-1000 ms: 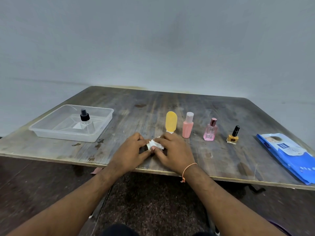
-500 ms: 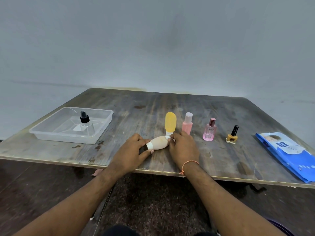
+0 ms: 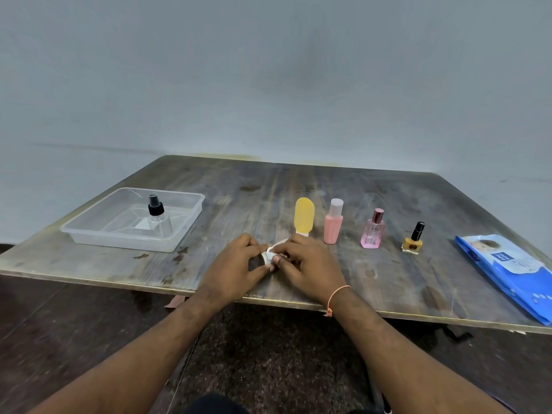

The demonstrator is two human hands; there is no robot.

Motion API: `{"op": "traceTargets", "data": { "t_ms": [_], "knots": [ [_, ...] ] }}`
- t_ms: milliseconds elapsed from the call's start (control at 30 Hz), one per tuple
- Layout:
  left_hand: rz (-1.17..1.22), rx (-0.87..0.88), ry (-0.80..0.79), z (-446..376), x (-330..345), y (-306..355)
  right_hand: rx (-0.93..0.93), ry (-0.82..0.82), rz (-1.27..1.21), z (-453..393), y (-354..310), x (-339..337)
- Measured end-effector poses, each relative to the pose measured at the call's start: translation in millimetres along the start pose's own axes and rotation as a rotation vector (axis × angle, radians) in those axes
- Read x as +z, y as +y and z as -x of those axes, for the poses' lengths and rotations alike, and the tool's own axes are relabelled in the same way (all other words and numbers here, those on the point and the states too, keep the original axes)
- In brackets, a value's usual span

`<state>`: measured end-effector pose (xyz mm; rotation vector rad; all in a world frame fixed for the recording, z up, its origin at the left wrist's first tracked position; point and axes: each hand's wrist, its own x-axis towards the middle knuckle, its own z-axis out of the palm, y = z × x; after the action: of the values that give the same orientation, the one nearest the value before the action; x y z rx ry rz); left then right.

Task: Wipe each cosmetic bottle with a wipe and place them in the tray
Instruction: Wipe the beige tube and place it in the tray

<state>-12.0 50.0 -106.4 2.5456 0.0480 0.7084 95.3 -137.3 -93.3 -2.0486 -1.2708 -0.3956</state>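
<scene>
My left hand grips the dark cap end of a small beige bottle lying near the table's front edge. My right hand covers most of that bottle and pinches a white wipe against it. Behind them stand a yellow tube, a pink bottle, a pink perfume bottle and a yellow nail polish in a row. The clear plastic tray at the left holds a clear spray bottle with a black cap.
A blue pack of wipes lies at the right edge of the worn wooden table. A grey wall rises behind the table. Dark floor shows below the front edge.
My right hand slid left along the beige bottle with the wipe, from its right end back over its body towards the cap. The left hand stayed on the cap end.
</scene>
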Motion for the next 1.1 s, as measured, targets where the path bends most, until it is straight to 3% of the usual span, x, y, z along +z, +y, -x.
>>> {"op": "traceTargets", "data": {
  "t_ms": [100, 233, 300, 800, 1100],
  "knots": [
    [0.020, -0.026, 0.018, 0.1, -0.1, 1.6, 0.049, 0.071, -0.095, 1.7, 1.9, -2.2],
    [0.046, -0.060, 0.057, -0.4, -1.9, 9.3, 0.284, 0.336, -0.234, 3.5, 5.2, -9.3],
    [0.034, -0.068, 0.059, -0.5, -3.0, 11.8, 0.366, 0.382, -0.272, 4.3, 6.6, -11.5],
    [-0.084, -0.108, -0.018, -5.3, 1.2, 3.9, 0.307, 0.060, 0.141, -1.3, 12.6, -2.7],
    [-0.054, -0.099, 0.004, -3.2, -1.8, 6.6, 0.293, 0.036, 0.172, -2.6, 14.3, 3.8]
  ]
}}
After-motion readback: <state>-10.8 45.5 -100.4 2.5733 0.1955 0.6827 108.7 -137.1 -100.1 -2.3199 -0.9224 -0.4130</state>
